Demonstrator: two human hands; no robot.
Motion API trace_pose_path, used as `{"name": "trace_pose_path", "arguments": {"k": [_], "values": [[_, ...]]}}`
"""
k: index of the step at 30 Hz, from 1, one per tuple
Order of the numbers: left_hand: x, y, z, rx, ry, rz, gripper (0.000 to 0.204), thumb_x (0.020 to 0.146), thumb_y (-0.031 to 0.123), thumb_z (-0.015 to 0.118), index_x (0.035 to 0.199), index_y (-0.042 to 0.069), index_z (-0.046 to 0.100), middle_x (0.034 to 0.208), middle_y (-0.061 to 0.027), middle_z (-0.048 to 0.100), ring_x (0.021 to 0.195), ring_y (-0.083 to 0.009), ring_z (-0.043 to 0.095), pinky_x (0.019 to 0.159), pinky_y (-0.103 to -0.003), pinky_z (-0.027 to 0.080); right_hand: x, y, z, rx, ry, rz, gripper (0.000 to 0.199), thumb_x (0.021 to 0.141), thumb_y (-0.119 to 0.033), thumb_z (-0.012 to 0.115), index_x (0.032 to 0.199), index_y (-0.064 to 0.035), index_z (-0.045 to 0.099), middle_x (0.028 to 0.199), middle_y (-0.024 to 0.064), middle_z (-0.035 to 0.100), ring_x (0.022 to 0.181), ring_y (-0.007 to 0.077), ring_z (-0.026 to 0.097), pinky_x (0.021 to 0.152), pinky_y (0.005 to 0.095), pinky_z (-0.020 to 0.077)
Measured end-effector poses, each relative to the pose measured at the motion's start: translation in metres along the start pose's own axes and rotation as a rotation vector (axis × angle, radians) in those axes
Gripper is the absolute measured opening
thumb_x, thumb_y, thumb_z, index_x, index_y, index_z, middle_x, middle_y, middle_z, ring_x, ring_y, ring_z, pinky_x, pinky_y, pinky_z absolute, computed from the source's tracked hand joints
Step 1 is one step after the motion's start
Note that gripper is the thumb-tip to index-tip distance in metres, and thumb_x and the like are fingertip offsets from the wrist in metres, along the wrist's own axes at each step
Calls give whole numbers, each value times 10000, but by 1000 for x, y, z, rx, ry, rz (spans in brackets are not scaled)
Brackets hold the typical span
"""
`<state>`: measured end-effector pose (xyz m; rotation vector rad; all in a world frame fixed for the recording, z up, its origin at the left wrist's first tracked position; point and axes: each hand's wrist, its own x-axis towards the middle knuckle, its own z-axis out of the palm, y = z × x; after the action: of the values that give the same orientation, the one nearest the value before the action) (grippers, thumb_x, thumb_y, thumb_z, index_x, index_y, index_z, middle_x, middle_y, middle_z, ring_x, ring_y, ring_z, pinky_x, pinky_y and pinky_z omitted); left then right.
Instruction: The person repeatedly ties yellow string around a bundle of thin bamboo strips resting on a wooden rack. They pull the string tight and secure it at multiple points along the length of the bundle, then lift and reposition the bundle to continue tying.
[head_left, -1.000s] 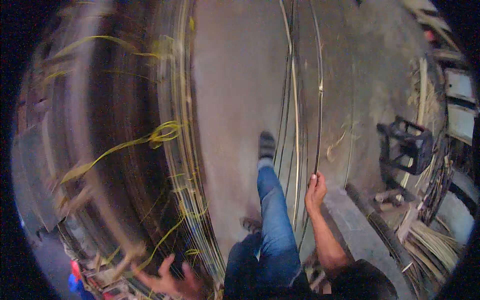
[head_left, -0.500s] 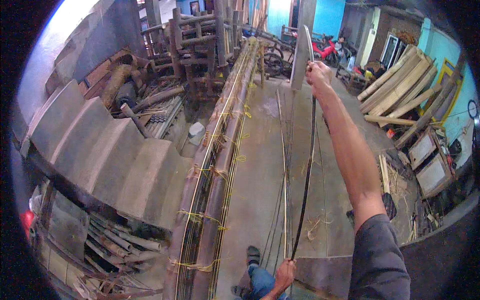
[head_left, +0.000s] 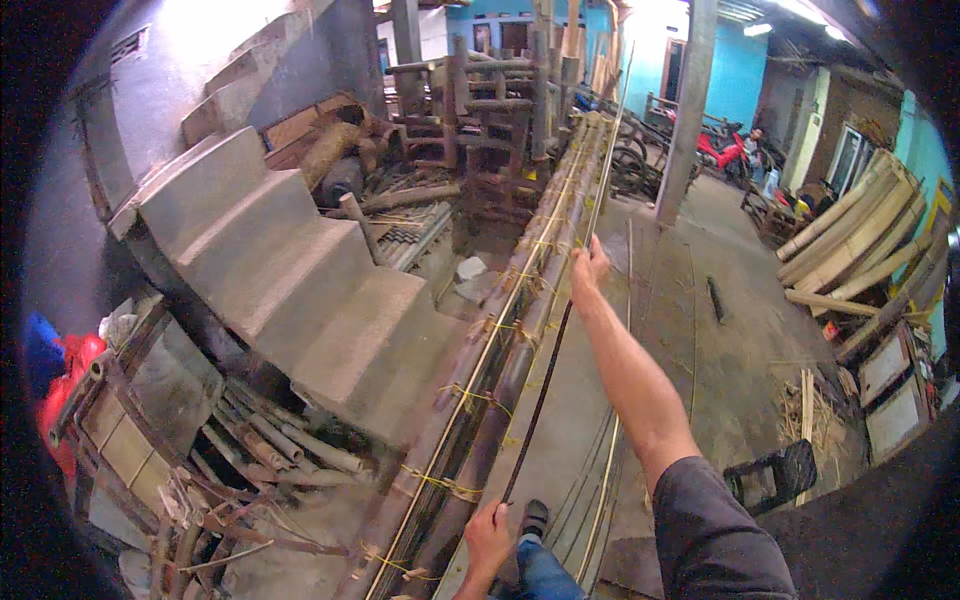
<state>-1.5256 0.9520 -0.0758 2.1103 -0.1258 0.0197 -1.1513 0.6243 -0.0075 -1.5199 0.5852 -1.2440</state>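
Observation:
A long, thin, dark strip runs between my two hands. My left hand grips its near end, low in the view. Farther out, my right hand is closed around it with the arm stretched forward. Past that hand a paler length points up toward the far end of the room. The strip lies just right of two long brown poles set side by side. Thin strips line these poles, held by yellow string ties. Whether my strip touches the right pole I cannot tell.
Loose long strips lie on the floor to the right. Concrete steps rise at the left, with cut bamboo pieces below. A grey pillar stands ahead. Split bamboo leans at the right.
My right hand has come down and the strip has swung left, from over the floor to alongside the poles. My left hand has shifted left too. The view has turned leftward.

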Motion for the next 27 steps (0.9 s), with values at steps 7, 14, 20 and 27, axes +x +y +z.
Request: {"name": "trace_pose_path", "arguments": {"k": [7,14,20,27], "values": [[-21,-12,-52,99,29,-107,292,875,238,536,1030,6,620,913,-201,642,887,-366,619,791,-407,474,-86,-23,18,68,-272,297,445,806,-32,484,1240,-83,564,631,11,571,507,85,492,450,268,403],[-31,17,-106,97,-73,-223,409,938,360,453,1120,27,604,1196,-141,576,1125,-329,516,968,-431,372,-96,48,27,197,-388,588,449,875,-54,473,1321,-67,421,687,56,574,500,133,517,430,248,438],[-43,0,-172,142,-179,-397,436,949,384,444,1124,21,612,1098,-189,617,1052,-333,569,963,-457,391,-167,50,-43,49,-705,486,304,887,-135,539,1176,-43,508,725,28,540,583,125,514,489,266,425],[-47,-4,-213,366,-321,-683,580,931,492,423,1320,65,460,1354,-172,435,1256,-368,380,1074,-451,271,-278,292,-466,-1096,-1143,349,520,810,-358,574,1221,-44,523,1085,185,612,955,367,609,833,461,476]]}}
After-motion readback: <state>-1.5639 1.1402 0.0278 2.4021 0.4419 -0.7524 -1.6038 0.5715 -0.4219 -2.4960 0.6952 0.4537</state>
